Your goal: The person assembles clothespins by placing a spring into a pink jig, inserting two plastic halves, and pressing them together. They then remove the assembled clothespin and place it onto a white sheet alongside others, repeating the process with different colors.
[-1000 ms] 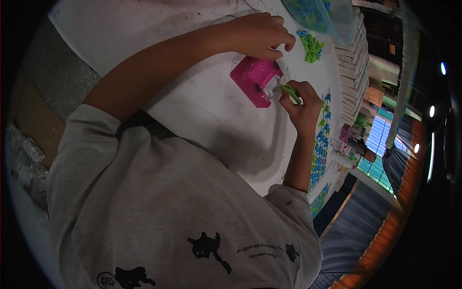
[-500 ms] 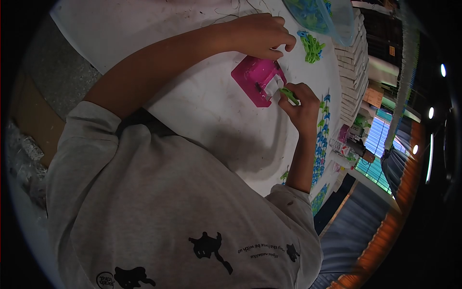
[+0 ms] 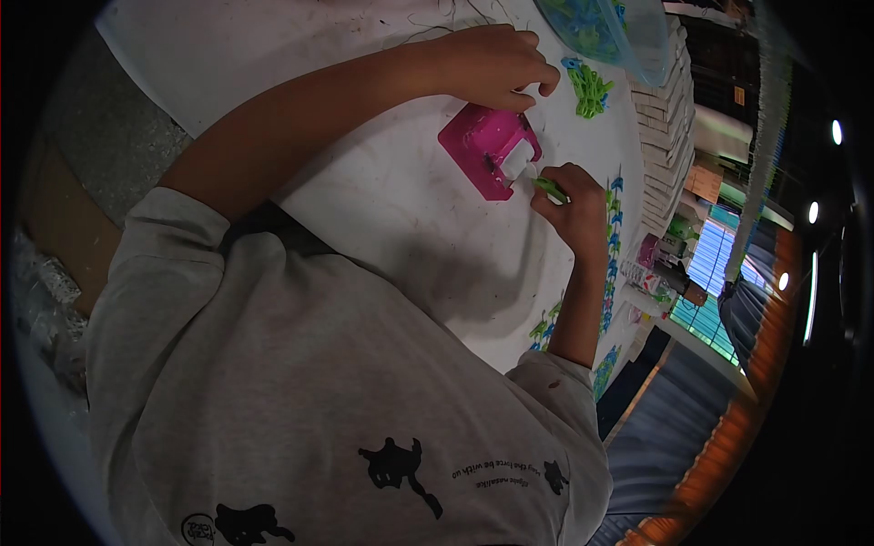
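A pink box-like holder [image 3: 478,146] lies tilted on the white table [image 3: 401,218], with a white piece [image 3: 519,156] in its open side. Over the holder's upper edge rests my left hand [image 3: 496,68], fingers bent and apart, with nothing visible between them. My right hand [image 3: 575,205] pinches a green clip [image 3: 551,188] just to the right of the holder. Something thin and clear or whitish lies between the clip and the white piece; its shape is hard to make out.
A pile of green clips [image 3: 592,94] lies beyond my hands, beside a translucent blue tub [image 3: 592,32]. Rows of blue and green clips [image 3: 612,246] run along the right side of the table. White stacks [image 3: 665,136] and bottles [image 3: 648,284] stand past them.
My right hand has moved slightly right with the green clip, away from the pink holder. More of the white piece shows. My left hand has stayed in place.
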`<state>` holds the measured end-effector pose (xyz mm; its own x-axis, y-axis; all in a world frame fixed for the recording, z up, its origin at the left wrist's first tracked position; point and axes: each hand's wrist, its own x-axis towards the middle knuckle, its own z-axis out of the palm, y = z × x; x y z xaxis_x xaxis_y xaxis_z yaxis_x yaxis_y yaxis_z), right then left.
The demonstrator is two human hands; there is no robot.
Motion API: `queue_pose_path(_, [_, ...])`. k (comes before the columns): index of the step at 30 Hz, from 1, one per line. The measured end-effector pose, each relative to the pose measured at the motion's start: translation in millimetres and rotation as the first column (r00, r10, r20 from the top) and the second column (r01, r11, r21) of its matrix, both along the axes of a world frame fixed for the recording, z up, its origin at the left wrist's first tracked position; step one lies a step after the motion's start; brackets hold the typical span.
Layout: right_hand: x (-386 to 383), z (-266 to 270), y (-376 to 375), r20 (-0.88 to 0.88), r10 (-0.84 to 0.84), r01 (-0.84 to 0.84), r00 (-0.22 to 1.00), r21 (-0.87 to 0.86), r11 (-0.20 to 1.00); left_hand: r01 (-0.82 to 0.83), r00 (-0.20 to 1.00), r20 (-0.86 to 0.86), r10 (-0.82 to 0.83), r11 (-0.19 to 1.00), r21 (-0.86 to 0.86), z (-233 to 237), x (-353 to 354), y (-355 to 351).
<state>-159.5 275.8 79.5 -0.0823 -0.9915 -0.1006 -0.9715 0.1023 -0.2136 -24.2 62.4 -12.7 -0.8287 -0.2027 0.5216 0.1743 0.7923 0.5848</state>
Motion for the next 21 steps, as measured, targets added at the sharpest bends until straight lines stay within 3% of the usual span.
queue_pose_path(14, [-1.8, 4.1, 3.4, -0.067, -0.010, 0.013, 0.998, 0.038, 0.999, 0.042, 0.997, -0.059, -0.040, 0.998, 0.036, 1.2, 1.3, -5.1])
queue_pose_path(17, [-2.1, 18.8, 15.6, -0.114, -0.105, 0.091, 0.988, -0.121, 0.989, 0.033, 0.999, -0.037, -0.032, 0.999, 0.015, 8.8, -1.0, -6.1])
queue_pose_path(20, [4.6, 22.2, 35.3, 0.133, -0.304, 0.332, 0.943, -0.331, 0.883, 0.034, 0.999, -0.040, -0.032, 0.998, 0.059, 21.2, 4.1, -5.3])
queue_pose_path(21, [5.8, 17.8, 43.9, 0.133, -0.336, 0.361, 0.932, -0.368, 0.857, 0.074, 0.996, -0.051, -0.072, 0.997, 0.022, 23.7, 4.5, -5.7])
